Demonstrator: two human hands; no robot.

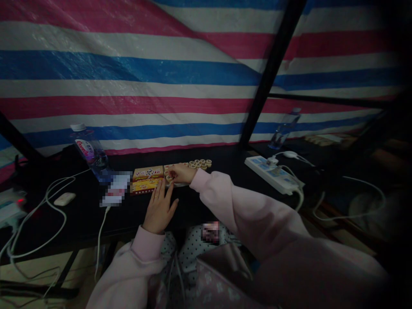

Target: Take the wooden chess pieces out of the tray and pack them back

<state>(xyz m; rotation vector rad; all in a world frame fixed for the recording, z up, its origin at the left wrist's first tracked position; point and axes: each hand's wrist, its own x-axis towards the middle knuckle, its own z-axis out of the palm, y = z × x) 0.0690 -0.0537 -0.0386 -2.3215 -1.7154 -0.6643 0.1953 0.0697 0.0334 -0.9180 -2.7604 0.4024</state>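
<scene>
A yellow and brown Chinese chess box lies on the black table in front of me. My left hand rests flat with its fingers spread, the fingertips at the box's lower right corner. To the right of the box is an open tray holding round wooden chess pieces. Over it, my right hand bends its fingers down and together among the pieces; what they grip is hidden. Several more chess pieces sit in rows just beyond my right hand.
A water bottle and a blurred-out phone with a cable lie to the left, near a white earbud case. On the right are a white power strip with plugs and another bottle. Striped sheeting hangs behind.
</scene>
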